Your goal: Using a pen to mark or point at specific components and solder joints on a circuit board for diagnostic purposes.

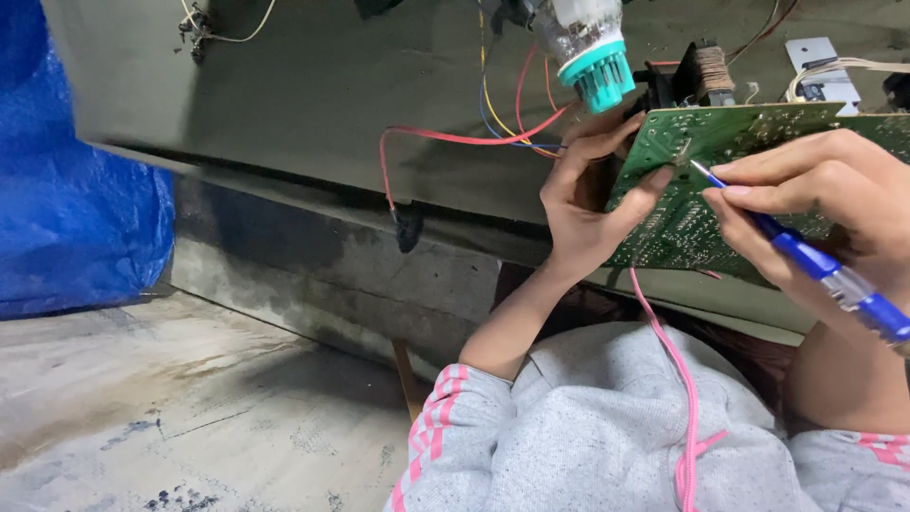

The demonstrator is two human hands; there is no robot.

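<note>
Currently holding green circuit board (749, 180) tilted, solder side up toward camera, over the edge of the dark desk (313, 85). Left hand (592, 204) clamped on board's left edge: thumb laid across the solder face, fingers curled round behind, wrist bent back, forearm rising from below the board out of a grey sleeve with pink stripes (464, 417). Right hand (815, 204) closed on blue soldering iron (806, 256) in a pen grip, fingers bunched near the front of the barrel, thin metal tip touching the board just right of the left thumb. Iron's handle running down and right from the board, out of frame. Right forearm coming up from lower right of the board.

Black components and a copper-wound coil (711, 68) standing on board's far edge. Red, yellow and blue wires (512, 123) leading left of the board across the desk. Clear bottle-like part with teal ribbed cap (599, 76) hanging just above board's upper left corner. Pink cord (684, 379) trailing below the board over the grey top. Blue tarp (66, 190) far left of the board, stained floor (190, 398) beneath it.
</note>
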